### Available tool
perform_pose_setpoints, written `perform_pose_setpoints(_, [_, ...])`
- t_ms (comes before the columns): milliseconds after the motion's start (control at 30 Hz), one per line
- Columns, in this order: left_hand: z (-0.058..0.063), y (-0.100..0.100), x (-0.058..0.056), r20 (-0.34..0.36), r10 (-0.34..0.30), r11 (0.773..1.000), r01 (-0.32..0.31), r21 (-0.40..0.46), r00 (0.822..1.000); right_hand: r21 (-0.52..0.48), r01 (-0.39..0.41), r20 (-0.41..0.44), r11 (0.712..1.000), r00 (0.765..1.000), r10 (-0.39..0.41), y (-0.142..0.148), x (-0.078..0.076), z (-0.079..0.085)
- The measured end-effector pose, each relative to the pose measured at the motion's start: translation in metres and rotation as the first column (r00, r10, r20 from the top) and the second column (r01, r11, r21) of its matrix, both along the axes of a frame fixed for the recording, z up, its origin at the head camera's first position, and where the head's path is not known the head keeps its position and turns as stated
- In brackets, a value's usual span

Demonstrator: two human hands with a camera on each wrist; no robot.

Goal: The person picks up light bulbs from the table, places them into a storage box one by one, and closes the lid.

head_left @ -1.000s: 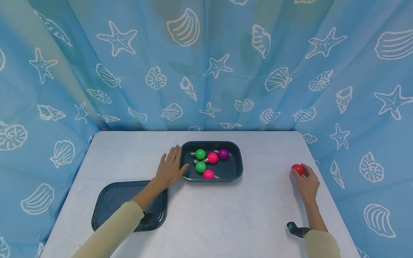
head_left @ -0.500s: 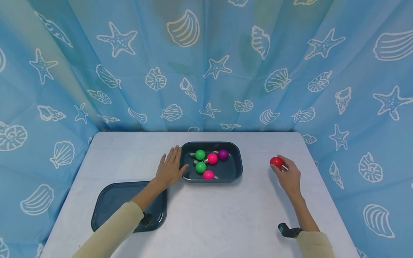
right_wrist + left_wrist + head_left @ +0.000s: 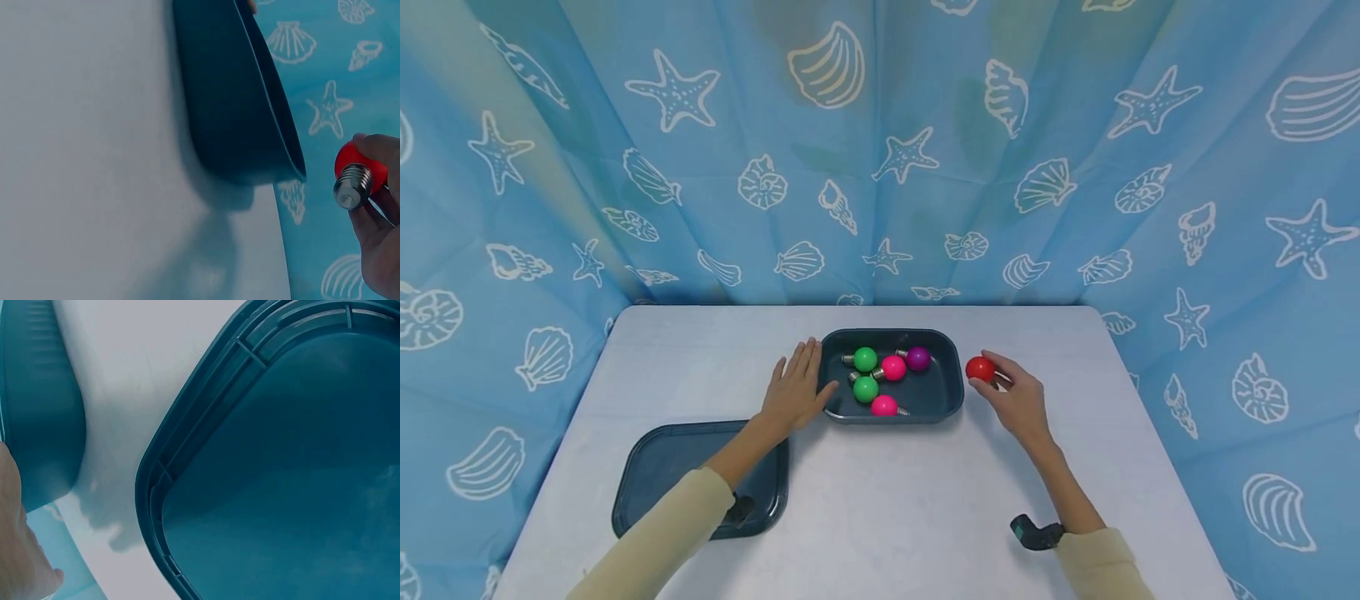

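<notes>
In the head view my right hand [image 3: 1017, 402] pinches a red light bulb [image 3: 980, 369] between thumb and fingers, just off the right end of a dark blue box [image 3: 925, 418]. The right wrist view shows the bulb's silver screw base [image 3: 352, 186] turned toward that camera. My left hand [image 3: 793, 387] lies flat with straight fingers against the left wall of the box, thumb at its near corner. Inside the box lie two green bulbs [image 3: 866, 389], two pink bulbs [image 3: 893, 367] and one purple bulb [image 3: 918, 359].
A dark blue lid [image 3: 662, 467] lies on the white table [image 3: 895, 508] at the near left, partly under my left forearm. The left wrist view shows its ribbed rim [image 3: 187, 425]. Behind the table hangs a blue curtain [image 3: 880, 208] with shell and starfish prints.
My right hand has carried the red bulb leftward from the table's right side to beside the box. The left hand, the box and its bulbs have stayed put.
</notes>
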State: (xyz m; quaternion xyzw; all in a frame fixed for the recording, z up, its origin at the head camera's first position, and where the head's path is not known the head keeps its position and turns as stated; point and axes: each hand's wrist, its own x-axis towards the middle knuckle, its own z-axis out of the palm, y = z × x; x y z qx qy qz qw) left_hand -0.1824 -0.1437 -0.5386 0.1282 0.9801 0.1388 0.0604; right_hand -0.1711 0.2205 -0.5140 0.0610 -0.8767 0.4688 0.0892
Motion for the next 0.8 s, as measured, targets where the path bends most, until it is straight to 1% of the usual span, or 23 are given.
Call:
perform_pose_setpoints(133, [0.000, 0.000, 0.001, 0.001, 0.004, 1.000, -0.004, 0.003, 1.000, -0.035, -0.062, -0.035, 0.997, 0.998, 0.061, -0.018, -0.006, -0.001])
perform_pose_setpoints(200, [0.000, 0.000, 0.000, -0.008, 0.005, 1.000, -0.005, 0.000, 1.000, -0.038, -0.080, -0.035, 0.996, 0.996, 0.079, -0.028, -0.009, -0.002])
perform_pose_setpoints(367, [-0.001, 0.000, 0.000, -0.021, -0.001, 1.000, 0.001, 0.004, 1.000, 0.003, -0.129, -0.025, 0.992, 0.991, 0.129, -0.046, -0.014, -0.007])
perform_pose_setpoints(533, [0.000, 0.000, 0.000, -0.012, -0.004, 1.000, 0.004, -0.004, 1.000, 0.050, -0.214, -0.057, 0.976, 0.975, 0.217, -0.058, -0.017, -0.015])
perform_pose_setpoints(633, [0.000, 0.000, 0.000, -0.001, -0.004, 1.000, 0.004, -0.005, 1.000, 0.085, -0.239, -0.055, 0.967, 0.968, 0.244, -0.061, -0.017, -0.021])
perform_pose_setpoints(800, [-0.001, 0.000, -0.001, 0.005, 0.002, 1.000, -0.002, -0.003, 1.000, 0.115, -0.239, -0.002, 0.964, 0.970, 0.241, -0.066, -0.017, -0.025])
